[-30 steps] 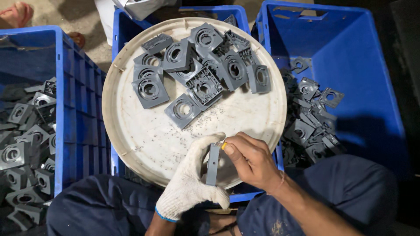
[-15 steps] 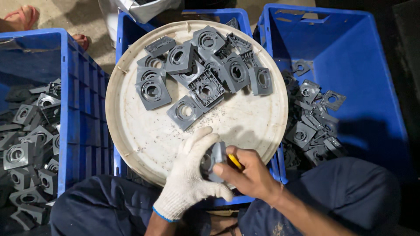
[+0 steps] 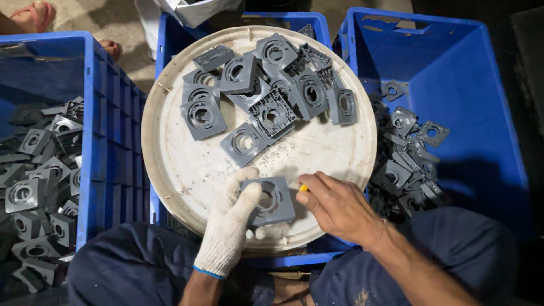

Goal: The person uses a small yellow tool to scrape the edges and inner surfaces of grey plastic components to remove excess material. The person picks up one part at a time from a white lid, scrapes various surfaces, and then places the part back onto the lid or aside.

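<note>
1. The gloved left hand (image 3: 226, 229) has its fingers gripping a grey square plastic part (image 3: 268, 200), thumb over the part's left edge.
2. The bare right hand (image 3: 339, 207) pinches a small yellow tool (image 3: 304, 187) at the part's right edge — fingers clenched on it.
3. The part lies flat near the round white lid's (image 3: 175, 164) near edge.
4. A heap of similar parts (image 3: 266, 96) sits at the far edge — blue crates (image 3: 470, 85) flank both sides.

Light falls from above and is brightest on the white round lid (image 3: 187, 164), which shows no harsh glare. The frame's right edge and lower corners sink into deep shadow. The blue crate (image 3: 464, 73) at right holds a dark shadow inside. Focus is sharp centrally, with mild wide-angle bending at the edges
</note>
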